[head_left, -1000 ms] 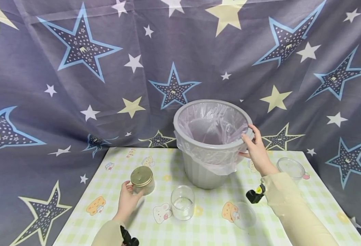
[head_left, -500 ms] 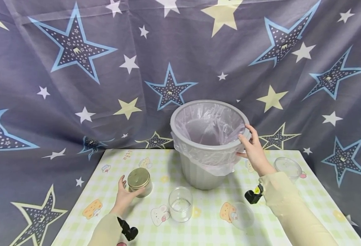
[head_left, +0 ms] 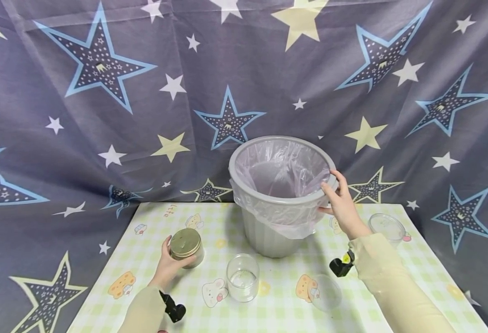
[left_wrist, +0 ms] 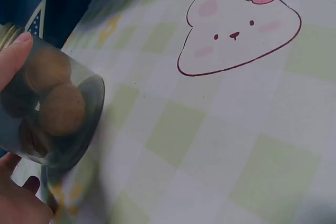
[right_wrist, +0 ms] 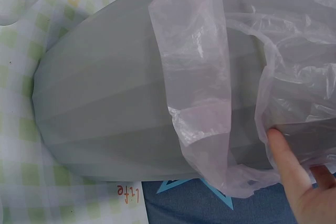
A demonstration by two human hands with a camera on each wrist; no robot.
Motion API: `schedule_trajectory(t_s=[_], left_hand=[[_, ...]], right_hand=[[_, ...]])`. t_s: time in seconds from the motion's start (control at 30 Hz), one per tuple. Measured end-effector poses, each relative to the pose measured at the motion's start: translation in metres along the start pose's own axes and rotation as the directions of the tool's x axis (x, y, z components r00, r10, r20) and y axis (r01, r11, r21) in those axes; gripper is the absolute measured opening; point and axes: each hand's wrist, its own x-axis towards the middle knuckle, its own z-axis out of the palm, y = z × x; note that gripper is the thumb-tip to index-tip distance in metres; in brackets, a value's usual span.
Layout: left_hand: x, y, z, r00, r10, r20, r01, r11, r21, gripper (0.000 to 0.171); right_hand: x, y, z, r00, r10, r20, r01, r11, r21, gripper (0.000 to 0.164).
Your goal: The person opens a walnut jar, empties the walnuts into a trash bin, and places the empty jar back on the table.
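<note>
In the head view my left hand (head_left: 169, 268) grips a clear jar with a gold lid (head_left: 186, 243), thumb on its near side and fingers around the far left. Through the jar's wall (left_wrist: 86, 90), the left wrist view shows several round brown things (left_wrist: 62, 109). My right hand (head_left: 344, 208) holds the rim of a grey trash can (head_left: 265, 238), thumb over the edge and fingers outside. A thin pinkish plastic bag (head_left: 275, 215) lines the can and folds down over its rim. In the right wrist view a finger (right_wrist: 286, 158) presses against the bag.
An uncapped clear jar (head_left: 243, 282) stands in front of the can. A clear round lid (head_left: 327, 292) lies to its right. Another clear container (head_left: 387, 226) sits by the right arm, on the checked tablecloth (head_left: 285, 307). A starry curtain (head_left: 144, 115) hangs behind the table.
My left hand's fingers have spread from the gold-lidded jar and come back around it. The right hand stays on the can's rim. The head view has shifted slightly.
</note>
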Motion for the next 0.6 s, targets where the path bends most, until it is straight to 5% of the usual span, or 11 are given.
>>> schedule_trajectory(t_s=[0.6], left_hand=[[0.001,-0.004,0.019,0.992,0.046,-0.114,-0.050,0.998,-0.026,0.104]], right_hand=[[0.001,0.001,-0.001,1.000,-0.008,0.003,0.008,1.000,0.007,0.063]])
